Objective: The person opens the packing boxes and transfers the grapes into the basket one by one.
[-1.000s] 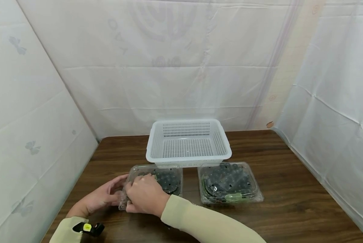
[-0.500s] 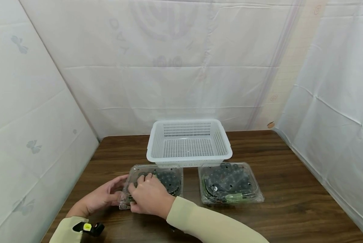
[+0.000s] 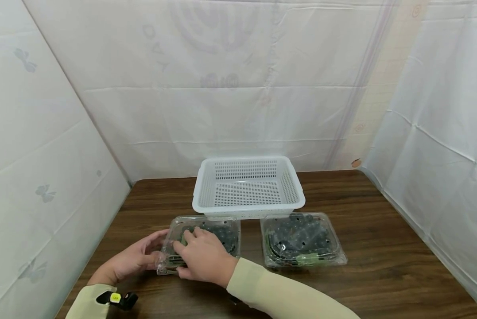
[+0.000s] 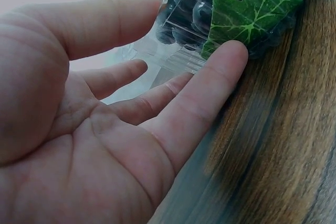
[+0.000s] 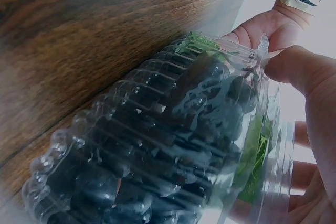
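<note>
A clear plastic clamshell of dark grapes (image 3: pixel 224 232) with green leaves lies on the left of the table. My left hand (image 3: pixel 132 257) holds its left end, thumb toward the front and fingers farther back. In the left wrist view, the left thumb tip meets the plastic edge beside a green leaf (image 4: pixel 252 22). My right hand (image 3: pixel 206 257) reaches over the front of the box, fingers on the lid and thumb low at the front rim. The right wrist view has that thumb (image 5: pixel 296 66) at the rim of the clamshell (image 5: pixel 157 129), with the fingers across from it.
A second clamshell of grapes (image 3: pixel 302 239), closed, stands to the right. Behind both is a white perforated basket (image 3: pixel 248 210) with nothing in it. White sheeting (image 3: pixel 238 115) hangs along the back and sides of the brown wooden table (image 3: pixel 381 248).
My right hand has slid a little to the right along the front of the box, and its fingers have spread on the lid. The left hand stays where it was.
</note>
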{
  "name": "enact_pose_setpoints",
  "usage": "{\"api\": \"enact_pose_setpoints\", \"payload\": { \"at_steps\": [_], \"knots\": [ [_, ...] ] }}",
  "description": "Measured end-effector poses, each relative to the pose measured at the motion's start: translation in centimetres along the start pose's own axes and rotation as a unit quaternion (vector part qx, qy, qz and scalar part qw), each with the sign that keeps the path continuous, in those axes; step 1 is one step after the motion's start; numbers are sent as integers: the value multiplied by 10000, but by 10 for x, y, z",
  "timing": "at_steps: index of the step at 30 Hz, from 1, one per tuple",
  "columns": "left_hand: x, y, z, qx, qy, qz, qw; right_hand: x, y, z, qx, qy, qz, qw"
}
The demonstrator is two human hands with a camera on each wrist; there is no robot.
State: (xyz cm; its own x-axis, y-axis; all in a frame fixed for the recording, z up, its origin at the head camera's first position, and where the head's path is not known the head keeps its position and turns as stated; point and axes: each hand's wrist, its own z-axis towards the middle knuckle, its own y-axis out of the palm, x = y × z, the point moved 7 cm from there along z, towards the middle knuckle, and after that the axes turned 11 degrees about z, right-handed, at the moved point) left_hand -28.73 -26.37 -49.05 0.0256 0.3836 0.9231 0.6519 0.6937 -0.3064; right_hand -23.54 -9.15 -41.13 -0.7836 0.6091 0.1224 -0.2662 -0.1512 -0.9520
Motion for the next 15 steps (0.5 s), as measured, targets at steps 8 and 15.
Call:
{"api": "enact_pose_setpoints", "payload": {
  "at_steps": [8, 15],
  "knots": [
    [-2, 0, 1, 46, -134, -56, 9999, 4, -2, -8, 194, -118, 147, 9996],
    [-3, 0, 0, 39, -145, -51, 9999, 9, -2, -13, 12, -187, 441, 9989]
  ]
}}
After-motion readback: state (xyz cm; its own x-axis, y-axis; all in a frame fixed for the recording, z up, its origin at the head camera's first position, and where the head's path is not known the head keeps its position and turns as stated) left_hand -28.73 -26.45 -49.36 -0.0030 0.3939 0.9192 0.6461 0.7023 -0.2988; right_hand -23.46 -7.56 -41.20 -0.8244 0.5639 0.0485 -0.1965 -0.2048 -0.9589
